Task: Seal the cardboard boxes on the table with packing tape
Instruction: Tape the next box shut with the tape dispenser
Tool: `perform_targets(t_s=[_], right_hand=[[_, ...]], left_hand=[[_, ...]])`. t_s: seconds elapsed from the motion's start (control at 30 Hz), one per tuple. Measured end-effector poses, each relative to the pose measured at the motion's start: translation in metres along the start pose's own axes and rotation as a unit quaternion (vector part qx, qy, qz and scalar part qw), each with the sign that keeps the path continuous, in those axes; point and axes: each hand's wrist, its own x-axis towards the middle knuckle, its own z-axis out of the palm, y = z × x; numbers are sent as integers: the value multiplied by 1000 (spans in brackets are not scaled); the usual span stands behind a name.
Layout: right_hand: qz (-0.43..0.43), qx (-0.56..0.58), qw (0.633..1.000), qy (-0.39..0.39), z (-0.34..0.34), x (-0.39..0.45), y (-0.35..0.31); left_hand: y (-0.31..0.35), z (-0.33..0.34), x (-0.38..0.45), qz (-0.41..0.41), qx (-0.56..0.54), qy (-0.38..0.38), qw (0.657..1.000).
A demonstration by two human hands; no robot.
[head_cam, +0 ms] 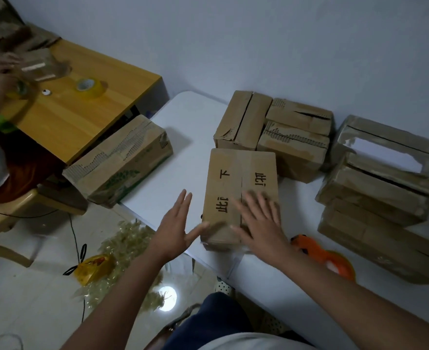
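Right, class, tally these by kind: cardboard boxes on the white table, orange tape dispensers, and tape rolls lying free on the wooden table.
Cardboard boxes: 8
Orange tape dispenser: 1
Tape roll lying free on the wooden table: 1
Total: 10

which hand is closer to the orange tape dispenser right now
Right. The right hand lies on the printed box just left of the tape dispenser; the left hand is beyond that box's far side.

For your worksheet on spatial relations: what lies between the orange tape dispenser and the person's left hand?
In the head view, the right hand, lying flat on the printed cardboard box, sits between the orange tape dispenser and the left hand.
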Motion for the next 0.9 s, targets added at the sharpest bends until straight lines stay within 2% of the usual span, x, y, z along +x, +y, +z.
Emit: perform_targets(t_s=[0.07,0.13,0.23,0.33,0.37,0.43,0.53,0.63,0.77,0.9], right_hand=[[112,113,987,37,-8,0,22],[182,249,951,22,-14,-5,39],[203,365,908,-42,-19,-21,38],[221,485,840,-106,-13,-35,27],[216,493,834,-121,-8,-38,25],[219,475,847,-91,-3,-39,28],[272,404,873,26,-8,-35,42],[277,366,880,120,-17,-26,54],[221,345,904,124,-18,-7,48],[173,345,918,86,-21,10,42]], left_hand=[[22,4,4,3,17,25,1000],[44,15,10,25,64,17,998],[67,35,27,-3,120,-13,993],[84,44,40,-34,140,-48,988],[88,46,42,-27,157,-61,985],[91,50,44,-6,192,-81,978],[91,45,44,18,215,-106,971],[85,24,46,73,256,-149,952],[61,-7,51,118,322,-214,915],[40,-14,47,85,220,-258,937]])
